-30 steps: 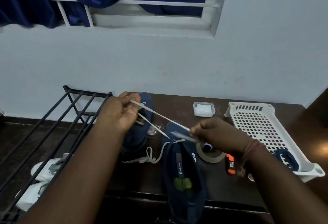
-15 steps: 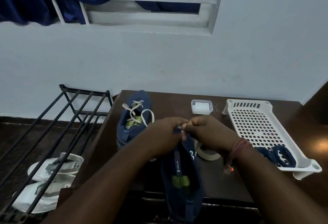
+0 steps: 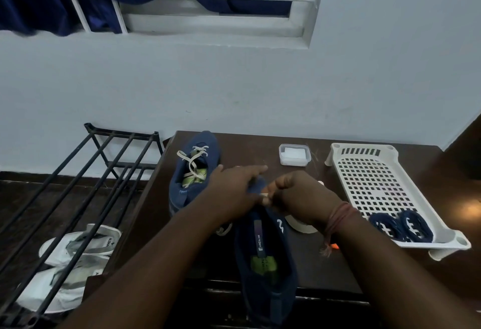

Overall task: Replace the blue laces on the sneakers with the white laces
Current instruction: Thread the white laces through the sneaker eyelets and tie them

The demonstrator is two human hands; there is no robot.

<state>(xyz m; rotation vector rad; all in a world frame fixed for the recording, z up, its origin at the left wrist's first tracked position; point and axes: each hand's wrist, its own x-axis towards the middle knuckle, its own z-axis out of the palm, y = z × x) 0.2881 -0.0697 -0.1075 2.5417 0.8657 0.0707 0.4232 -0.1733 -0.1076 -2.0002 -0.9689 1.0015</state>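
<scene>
laces [image 3: 400, 226] in tray [image 3: 369, 180], right of sneaker [image 3: 265, 258]

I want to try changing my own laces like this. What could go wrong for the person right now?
The near sneaker sticks out past the table edge, so a hard tug might pull it off. The right hand pinches only a short bit of white lace, so it could slip out of that grip before it is threaded. The left hand covers the eyelets, so a hole might get missed.
</scene>
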